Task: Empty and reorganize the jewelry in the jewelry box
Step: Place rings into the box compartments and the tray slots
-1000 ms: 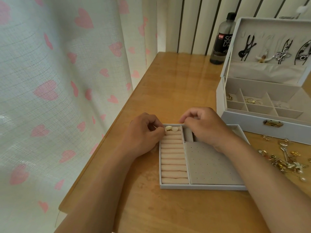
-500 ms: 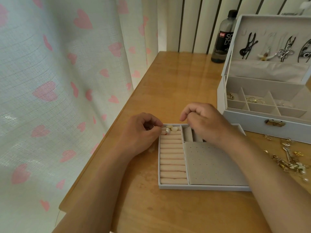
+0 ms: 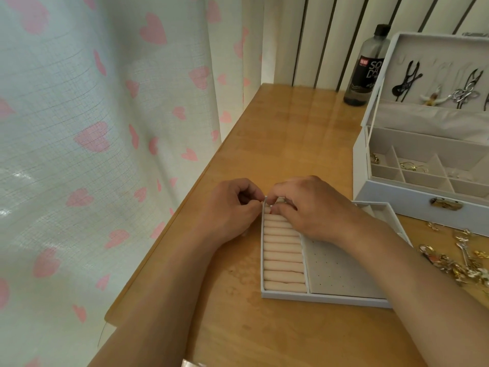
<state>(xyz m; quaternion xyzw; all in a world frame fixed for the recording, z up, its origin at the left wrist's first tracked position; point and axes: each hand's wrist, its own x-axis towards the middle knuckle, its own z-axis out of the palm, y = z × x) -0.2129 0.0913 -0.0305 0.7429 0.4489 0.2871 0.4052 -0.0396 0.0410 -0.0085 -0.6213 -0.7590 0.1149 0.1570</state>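
Left hand (image 3: 232, 210): fingers curled at tray (image 3: 317, 298) corner; pinching what, cannot tell.
Rolls (image 3: 283, 250): seating a piece in the top slot (my reading); next, press it between rolls.
Right hand (image 3: 309, 207): curled over top rolls, hiding the piece.
Box (image 3: 412, 201): open, cut off right.
Pile (image 3: 460, 263): unsorted, on bench (image 3: 291, 144).

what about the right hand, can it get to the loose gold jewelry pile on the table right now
Probably yes. The jewelry pile lies on the table beside the right forearm, nothing between them. The right hand is busy at the ring rolls and would need to pull back.
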